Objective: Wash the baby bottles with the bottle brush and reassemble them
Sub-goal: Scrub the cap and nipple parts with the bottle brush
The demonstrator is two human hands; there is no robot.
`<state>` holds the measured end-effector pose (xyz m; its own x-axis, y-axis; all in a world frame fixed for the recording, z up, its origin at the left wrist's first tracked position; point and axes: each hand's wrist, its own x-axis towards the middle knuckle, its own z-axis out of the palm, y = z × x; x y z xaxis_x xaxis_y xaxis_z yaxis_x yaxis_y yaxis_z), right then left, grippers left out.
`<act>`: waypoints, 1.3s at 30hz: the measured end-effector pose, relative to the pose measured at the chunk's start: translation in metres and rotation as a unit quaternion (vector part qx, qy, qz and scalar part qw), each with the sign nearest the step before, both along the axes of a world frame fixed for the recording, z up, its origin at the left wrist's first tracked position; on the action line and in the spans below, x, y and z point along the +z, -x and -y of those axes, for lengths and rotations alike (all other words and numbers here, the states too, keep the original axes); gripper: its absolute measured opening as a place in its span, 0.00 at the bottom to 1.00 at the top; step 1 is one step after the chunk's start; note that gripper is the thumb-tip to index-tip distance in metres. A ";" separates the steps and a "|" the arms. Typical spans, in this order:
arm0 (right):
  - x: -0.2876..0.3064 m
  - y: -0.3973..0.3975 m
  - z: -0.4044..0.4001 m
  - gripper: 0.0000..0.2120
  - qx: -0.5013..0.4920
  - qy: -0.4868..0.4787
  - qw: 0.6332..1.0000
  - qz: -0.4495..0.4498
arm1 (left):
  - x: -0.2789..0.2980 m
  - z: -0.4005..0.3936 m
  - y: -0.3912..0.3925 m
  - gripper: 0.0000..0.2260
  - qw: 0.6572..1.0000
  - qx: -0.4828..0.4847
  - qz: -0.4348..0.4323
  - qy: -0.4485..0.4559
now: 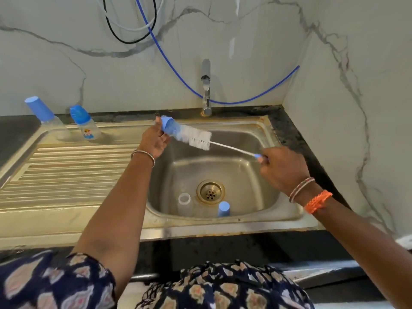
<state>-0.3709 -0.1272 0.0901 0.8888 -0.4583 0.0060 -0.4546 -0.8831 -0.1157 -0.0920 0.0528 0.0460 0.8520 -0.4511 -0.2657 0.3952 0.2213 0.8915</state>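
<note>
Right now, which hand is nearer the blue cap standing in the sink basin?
Right. The right hand grips the brush handle above and just right of the blue cap. The left hand holds another cap farther off, over the basin's back-left edge.

Both arms extend forward over the sink (287,210). The left hand (153,141) is raised above the sink's left rear edge, fingers curled in a grip. The right hand (283,168) is over the sink's right side, fingers pinched closed, wrist angled leftward.
</note>
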 end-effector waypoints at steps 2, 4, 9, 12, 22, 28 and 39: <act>0.011 0.001 0.011 0.15 -0.014 -0.401 0.906 -0.135 | -0.005 -0.004 0.001 0.14 0.998 -0.031 -0.019 0.043; 0.014 0.004 0.020 0.15 -0.106 -0.691 0.711 -0.079 | -0.008 -0.006 0.002 0.13 0.994 -0.030 -0.040 0.097; -0.005 0.002 0.011 0.08 -0.076 -0.208 0.972 0.084 | -0.001 0.003 0.002 0.15 0.998 0.009 -0.014 0.064; -0.012 0.006 0.000 0.10 0.040 0.152 0.952 0.261 | 0.007 0.003 0.000 0.15 0.997 0.043 -0.037 0.054; 0.022 0.019 0.006 0.07 -0.124 -0.037 0.956 0.262 | 0.021 -0.048 -0.043 0.11 0.979 0.115 -0.168 0.021; 0.021 0.009 -0.002 0.06 -0.062 -0.018 0.976 0.208 | 0.036 -0.017 -0.015 0.11 0.990 0.067 -0.119 0.016; 0.012 0.022 -0.003 0.16 0.078 0.181 0.938 0.284 | 0.023 -0.003 -0.011 0.15 0.987 0.066 -0.138 0.055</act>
<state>-0.3932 -0.1242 0.1017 0.7514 -0.1996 0.6289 -0.2729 -0.9618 0.0208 -0.0805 0.0554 0.0691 0.8079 -0.3796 -0.4509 0.5801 0.3766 0.7223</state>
